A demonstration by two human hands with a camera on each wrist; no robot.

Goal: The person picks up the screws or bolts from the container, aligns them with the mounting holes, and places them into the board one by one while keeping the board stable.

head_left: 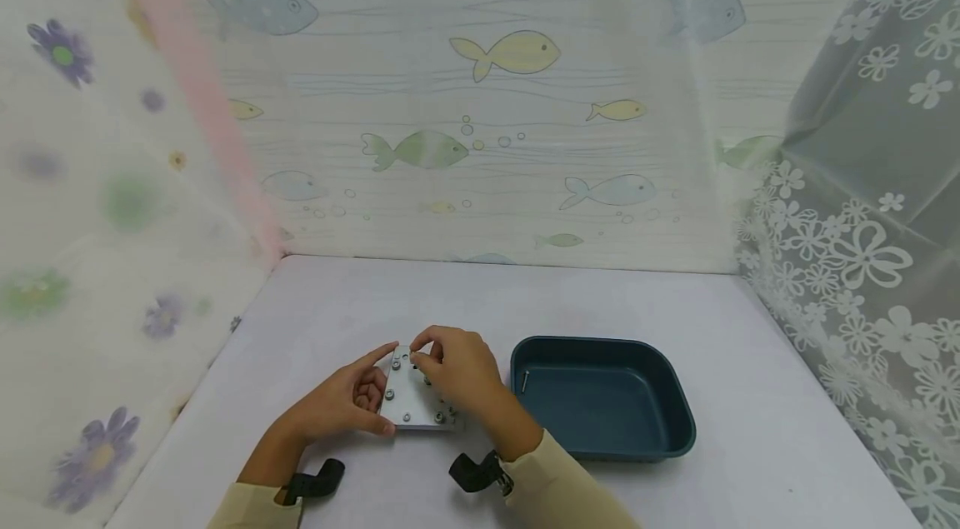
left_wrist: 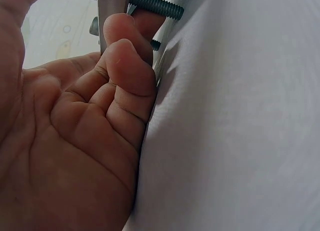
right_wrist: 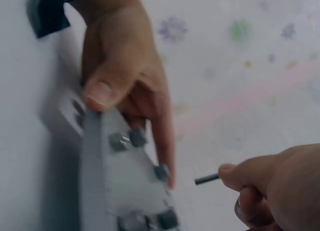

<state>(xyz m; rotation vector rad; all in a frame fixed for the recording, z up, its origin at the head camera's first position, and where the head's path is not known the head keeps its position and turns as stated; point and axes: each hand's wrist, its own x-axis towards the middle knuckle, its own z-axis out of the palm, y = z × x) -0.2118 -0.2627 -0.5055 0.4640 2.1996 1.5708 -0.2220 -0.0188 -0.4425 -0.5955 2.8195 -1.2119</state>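
A silvery metal plate (head_left: 408,400) with several socket-head screws stands on the white table, raised on screw shanks. My left hand (head_left: 330,404) grips its left side, thumb at the near corner and index finger at the far edge. In the left wrist view, the other fingers (left_wrist: 132,66) curl beside the plate, and a threaded screw (left_wrist: 157,4) sticks out beneath it. My right hand (head_left: 465,371) is over the plate's far end in the head view. Between thumb and finger it pinches a thin dark rod (right_wrist: 206,179), its upper end hidden by the fingertips.
A dark teal tray (head_left: 615,456) stands right of the plate, beside the right forearm. One small screw (head_left: 525,380) lies in it near the left wall. Patterned curtains (head_left: 510,137) enclose the table at the back and sides.
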